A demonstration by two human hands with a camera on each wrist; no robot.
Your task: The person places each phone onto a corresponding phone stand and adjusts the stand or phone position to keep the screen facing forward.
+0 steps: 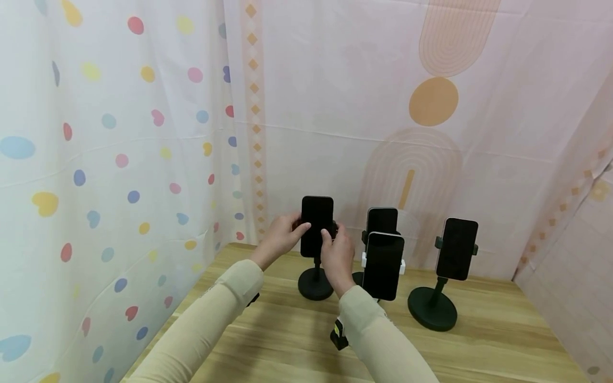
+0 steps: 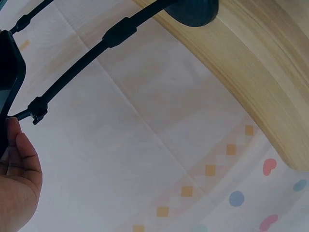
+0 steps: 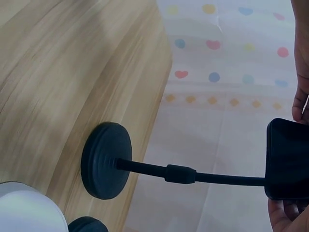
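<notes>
A black smartphone [image 1: 316, 213] stands upright on a phone stand with a round black base [image 1: 315, 286]. My left hand [image 1: 282, 236] grips its left side, thumb on the screen's edge and fingers behind. From the opposite side my right hand [image 1: 339, 254] holds it, thumb at the screen's right edge, the other fingers partly hidden behind the phone and clamp. In the right wrist view, the stand's thin stem [image 3: 217, 179] runs from the base to the phone, whose screen is dark. The left wrist view catches my left fingers curled at the phone's back, near a stem joint [image 2: 37, 108].
To the right, more phones stand on holders: a front phone [image 1: 383, 266] with white clamp arms, one behind it [image 1: 382, 221], and a far-right phone [image 1: 457, 249] on a dark green base [image 1: 432, 308]. The wooden table [image 1: 268, 330] meets patterned curtains [image 1: 306, 149] behind.
</notes>
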